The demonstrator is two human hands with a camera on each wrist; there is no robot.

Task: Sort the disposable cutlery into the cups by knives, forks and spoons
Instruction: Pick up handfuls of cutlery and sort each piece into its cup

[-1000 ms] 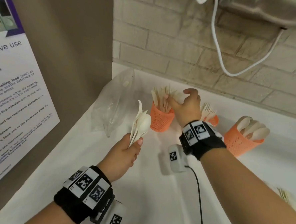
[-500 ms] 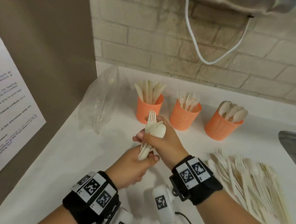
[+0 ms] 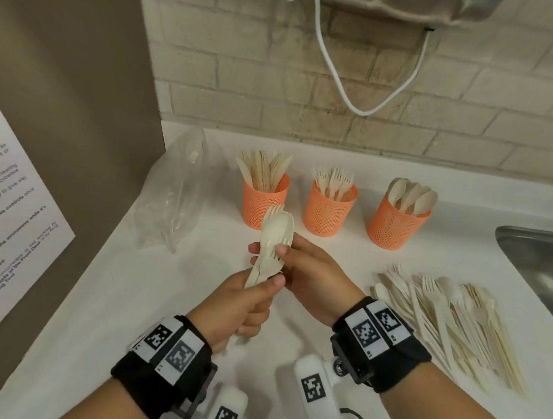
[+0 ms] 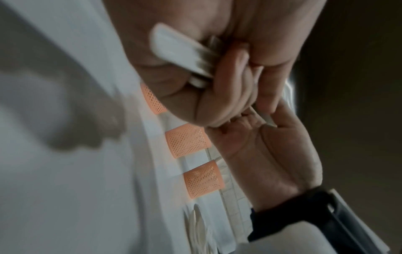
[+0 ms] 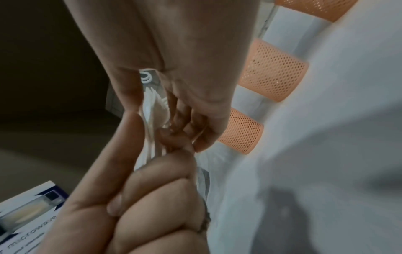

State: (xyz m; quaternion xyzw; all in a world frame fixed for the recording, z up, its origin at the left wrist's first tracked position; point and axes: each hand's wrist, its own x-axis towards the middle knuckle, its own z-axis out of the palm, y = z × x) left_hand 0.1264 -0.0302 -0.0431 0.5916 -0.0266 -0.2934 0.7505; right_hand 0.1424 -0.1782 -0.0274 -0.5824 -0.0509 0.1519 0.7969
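My left hand [image 3: 263,292] grips a bundle of white plastic cutlery [image 3: 277,232] by its handles, spoon and fork heads pointing up. My right hand [image 3: 267,252] pinches the bundle's upper part between thumb and fingers. Behind them stand three orange mesh cups: knives [image 3: 265,197], forks [image 3: 329,209] and spoons [image 3: 397,221]. In the left wrist view the handles [image 4: 180,53] stick out below my curled left fingers [image 4: 228,82]. The right wrist view shows both hands closed round the cutlery [image 5: 152,120], with cups [image 5: 272,72] beyond.
A loose pile of mixed cutlery [image 3: 450,317] lies on the white counter [image 3: 133,297] to the right. A clear plastic bag [image 3: 172,196] stands at the left by a brown wall with a poster [image 3: 9,219]. A steel sink [image 3: 537,257] borders the right edge. A white cable [image 3: 341,83] hangs on the brick wall.
My right hand left the knife cup and came back to the bundle in my left hand, which lowered toward me. Both hands now hold the bundle.
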